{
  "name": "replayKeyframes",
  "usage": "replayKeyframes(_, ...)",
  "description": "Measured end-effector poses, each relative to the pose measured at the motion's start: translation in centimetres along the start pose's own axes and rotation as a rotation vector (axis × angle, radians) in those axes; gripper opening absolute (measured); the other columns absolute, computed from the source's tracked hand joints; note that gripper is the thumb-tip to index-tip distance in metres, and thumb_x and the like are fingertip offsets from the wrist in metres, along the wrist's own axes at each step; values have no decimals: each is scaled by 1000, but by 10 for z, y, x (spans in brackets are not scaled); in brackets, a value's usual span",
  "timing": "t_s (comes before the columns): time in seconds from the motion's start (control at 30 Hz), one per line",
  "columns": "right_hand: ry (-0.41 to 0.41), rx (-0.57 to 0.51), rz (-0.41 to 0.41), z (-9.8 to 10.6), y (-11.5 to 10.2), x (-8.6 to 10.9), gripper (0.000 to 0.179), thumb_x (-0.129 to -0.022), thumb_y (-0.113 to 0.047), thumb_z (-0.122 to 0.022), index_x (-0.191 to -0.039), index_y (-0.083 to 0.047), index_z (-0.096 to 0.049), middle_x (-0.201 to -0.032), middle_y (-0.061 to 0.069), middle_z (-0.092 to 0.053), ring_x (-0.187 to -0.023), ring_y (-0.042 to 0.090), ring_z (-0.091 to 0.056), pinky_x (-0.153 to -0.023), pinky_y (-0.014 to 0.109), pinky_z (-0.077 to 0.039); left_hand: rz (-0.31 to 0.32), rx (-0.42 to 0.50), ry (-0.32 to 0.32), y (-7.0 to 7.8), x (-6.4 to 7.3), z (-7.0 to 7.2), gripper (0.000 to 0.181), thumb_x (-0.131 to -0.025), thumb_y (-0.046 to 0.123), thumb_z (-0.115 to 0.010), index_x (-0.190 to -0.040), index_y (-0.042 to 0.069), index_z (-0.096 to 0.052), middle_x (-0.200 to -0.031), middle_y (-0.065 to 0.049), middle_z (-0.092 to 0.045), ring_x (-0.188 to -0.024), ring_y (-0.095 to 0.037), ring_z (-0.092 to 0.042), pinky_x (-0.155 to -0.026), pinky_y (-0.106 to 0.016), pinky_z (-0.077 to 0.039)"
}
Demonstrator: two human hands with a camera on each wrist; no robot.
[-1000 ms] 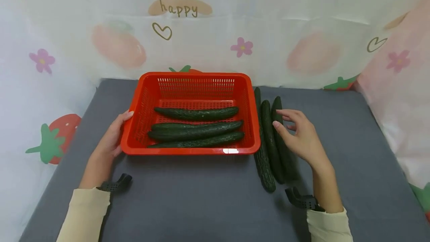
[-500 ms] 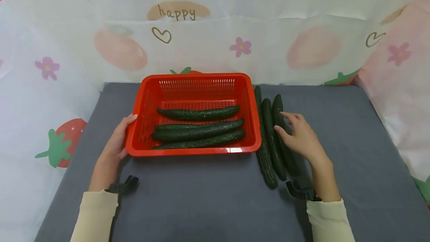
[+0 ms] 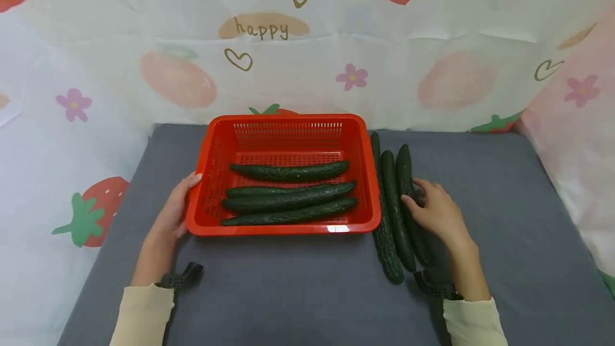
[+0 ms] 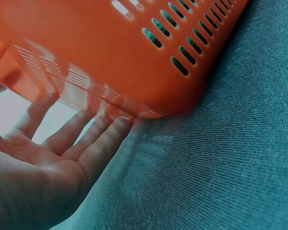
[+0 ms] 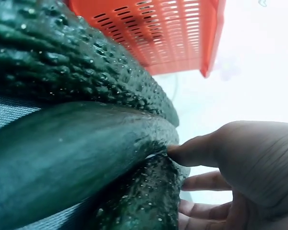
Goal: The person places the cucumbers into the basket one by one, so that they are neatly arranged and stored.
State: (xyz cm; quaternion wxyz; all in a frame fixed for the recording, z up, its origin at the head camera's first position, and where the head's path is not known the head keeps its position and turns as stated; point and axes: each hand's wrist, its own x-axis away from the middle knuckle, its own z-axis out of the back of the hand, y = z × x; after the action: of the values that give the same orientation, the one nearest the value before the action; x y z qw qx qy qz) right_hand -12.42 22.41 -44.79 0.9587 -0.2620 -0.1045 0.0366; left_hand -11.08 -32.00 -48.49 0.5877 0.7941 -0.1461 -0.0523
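A red plastic basket [image 3: 283, 230] stands on the grey table, with several dark green cucumbers [image 3: 289, 172] lying crosswise in it. My left hand [image 3: 174, 210] holds its left side, thumb over the rim; the left wrist view shows the fingers [image 4: 103, 139] against the outer wall. Three more cucumbers lie lengthwise just right of the basket. My right hand [image 3: 439, 215] is at the rightmost cucumber [image 3: 404, 167], thumb on its left side and fingers round its right. In the right wrist view the thumb [image 5: 194, 149] reaches between this cucumber and the middle cucumber [image 5: 81, 153].
The grey tablecloth [image 3: 298, 292] extends in front of the basket and to the right of my right hand. A white curtain [image 3: 307, 79] printed with strawberries, flowers and hearts hangs along the back and sides of the table.
My right hand has lowered onto the rightmost cucumber, its thumb and fingers closing about it. The left hand stays at the basket. The whole head view has shifted slightly.
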Motion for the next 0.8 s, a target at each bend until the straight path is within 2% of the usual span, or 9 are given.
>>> replayKeyframes(0.23,-51,1,-30,-1,4,-2,71,-104,-32,-65,-155,11,-40,-137,38,-60,-119,51,-64,-92,65,-55,5,-25,23,-2,0,0,36,-115,32,-34,-146,19,-47,-122,7,-70,-105,-5,-72,-89,-25,-63)
replayKeyframes(0.47,-91,29,-104,3,0,-1,72,-98,-32,-70,-150,11,-46,-139,38,-60,-124,54,-61,-96,68,-52,8,-31,28,-3,1,-2,36,-115,33,-34,-146,19,-46,-122,7,-70,-105,-5,-72,-90,-25,-63)
replayKeyframes(0.63,-89,38,-151,5,0,0,71,-101,-38,-67,-151,8,-48,-139,35,-62,-122,51,-63,-93,65,-53,6,-19,20,-3,1,-4,34,-115,32,-32,-144,19,-47,-123,7,-69,-106,-6,-71,-90,-25,-63)
replayKeyframes(0.8,-71,32,-151,4,0,1,69,-101,-39,-67,-148,8,-52,-132,34,-66,-113,49,-67,-85,61,-56,3,10,7,-2,0,-3,36,-115,32,-32,-146,19,-45,-125,7,-69,-108,-5,-71,-92,-25,-62)
